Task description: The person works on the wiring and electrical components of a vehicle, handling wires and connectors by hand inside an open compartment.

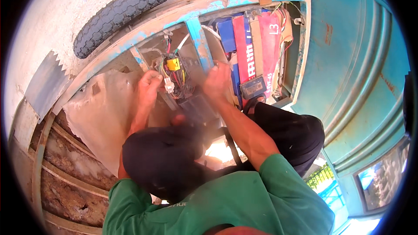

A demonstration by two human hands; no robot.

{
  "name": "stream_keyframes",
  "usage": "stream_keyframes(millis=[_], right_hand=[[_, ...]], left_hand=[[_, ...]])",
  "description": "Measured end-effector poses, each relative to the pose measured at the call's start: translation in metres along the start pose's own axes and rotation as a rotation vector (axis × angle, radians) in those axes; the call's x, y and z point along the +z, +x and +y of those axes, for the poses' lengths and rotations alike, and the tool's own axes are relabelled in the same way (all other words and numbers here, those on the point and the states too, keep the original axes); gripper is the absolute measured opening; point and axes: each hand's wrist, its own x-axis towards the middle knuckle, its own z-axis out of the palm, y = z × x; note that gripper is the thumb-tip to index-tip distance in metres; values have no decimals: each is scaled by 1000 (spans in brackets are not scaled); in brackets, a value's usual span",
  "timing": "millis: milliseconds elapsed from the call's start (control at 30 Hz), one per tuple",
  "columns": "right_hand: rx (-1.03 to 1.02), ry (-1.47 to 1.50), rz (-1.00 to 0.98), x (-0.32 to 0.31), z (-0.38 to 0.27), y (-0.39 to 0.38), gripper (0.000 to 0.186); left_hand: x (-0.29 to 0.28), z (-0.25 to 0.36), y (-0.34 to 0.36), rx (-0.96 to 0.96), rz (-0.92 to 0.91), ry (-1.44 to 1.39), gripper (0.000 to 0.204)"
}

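A bundle of wires (178, 72) with a yellow part (173, 64) and a white plastic connector (169, 85) lies inside a rusty, blue-painted metal frame (198, 39). My left hand (148, 84) is pinched just left of the connector; what is between its fingertips is too small to tell. My right hand (216, 80) is curled at the foot of the blue crossbar, right of the wires; what it grips, if anything, is hidden. A hazy dark box (193, 106) sits below the wires, between my forearms.
A loose tyre (119, 19) lies beyond the frame. Red and blue boxes (267, 39), with a small dark device (252, 88) on them, fill the right compartment. A rusty sheet (96, 106) and slatted metalwork are at left. A turquoise metal panel (348, 61) stands at right.
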Motion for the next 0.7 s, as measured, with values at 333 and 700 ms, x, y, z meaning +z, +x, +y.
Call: stream_keyframes(millis=[333,700], right_hand=[[-78,63,19,-1,4,3,31],[-107,114,-17,2,13,2,31]], left_hand=[[17,14,-5,16,76,44,9],[11,13,-7,61,22,41,15]])
